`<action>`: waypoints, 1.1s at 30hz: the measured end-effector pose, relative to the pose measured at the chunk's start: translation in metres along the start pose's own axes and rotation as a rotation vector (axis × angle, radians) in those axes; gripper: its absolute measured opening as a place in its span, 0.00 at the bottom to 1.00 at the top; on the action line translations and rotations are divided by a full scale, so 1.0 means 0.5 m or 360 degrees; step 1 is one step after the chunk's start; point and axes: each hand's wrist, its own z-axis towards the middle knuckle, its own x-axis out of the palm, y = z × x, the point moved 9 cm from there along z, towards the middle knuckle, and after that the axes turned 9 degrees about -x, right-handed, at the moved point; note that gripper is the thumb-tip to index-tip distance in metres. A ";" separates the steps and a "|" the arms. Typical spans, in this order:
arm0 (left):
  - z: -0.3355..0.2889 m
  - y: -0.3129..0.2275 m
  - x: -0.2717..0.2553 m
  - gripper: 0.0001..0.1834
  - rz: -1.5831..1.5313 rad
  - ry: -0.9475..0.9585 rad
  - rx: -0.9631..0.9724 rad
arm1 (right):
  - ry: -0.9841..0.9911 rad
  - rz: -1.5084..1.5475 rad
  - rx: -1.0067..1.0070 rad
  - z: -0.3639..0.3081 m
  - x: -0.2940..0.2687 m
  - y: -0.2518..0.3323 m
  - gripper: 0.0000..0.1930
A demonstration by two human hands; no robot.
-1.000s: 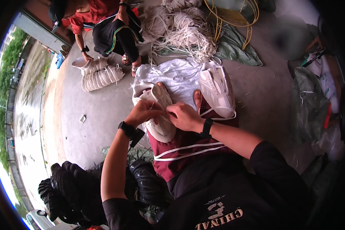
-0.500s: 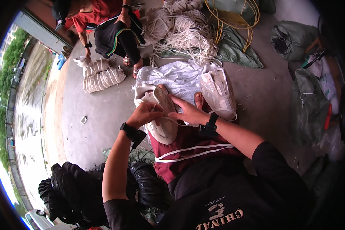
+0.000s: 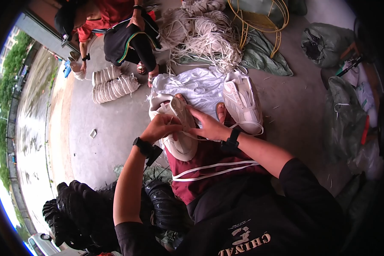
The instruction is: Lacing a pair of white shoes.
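Note:
An off-white sneaker [image 3: 184, 148] rests on my lap, its toe toward me. My left hand [image 3: 163, 127] is closed in a pinch over the eyelets, where a thin pale shoelace seems to be between the fingertips. My right hand [image 3: 211, 127] grips the sneaker's side, thumb near the eyelets and fingers stretched along the upper. Part of the lace shows below the right thumb. A second off-white sneaker [image 3: 244, 104] stands to the right, a loose lace at its toe. White cloth [image 3: 194, 83] lies beyond the first sneaker, over my legs or the floor; I cannot tell which.
A heap of pale laces [image 3: 209, 42] lies ahead on green sheeting [image 3: 264, 57], near a yellow metal frame [image 3: 279, 42]. At far left a person [image 3: 115, 25] crouches beside tied bundles [image 3: 115, 89]. Black bundles [image 3: 85, 213] sit at my left, sacks [image 3: 345, 115] at right.
The other person's hand has moved left, carrying a pale item away from the tied bundles. My hands and the sneaker have barely shifted.

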 end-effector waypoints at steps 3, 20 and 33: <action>0.001 0.004 0.000 0.09 0.0027 -0.0020 -0.0045 | -0.0115 -0.0143 -0.0112 0.003 -0.004 0.008 0.42; 0.028 -0.009 -0.006 0.10 -0.0057 0.0006 -0.0195 | -0.0168 -0.0077 0.0112 0.067 -0.048 -0.046 0.40; 0.059 -0.037 0.045 0.08 0.0227 0.0099 -0.0172 | -0.0093 -0.0455 0.0206 0.066 -0.088 0.007 0.43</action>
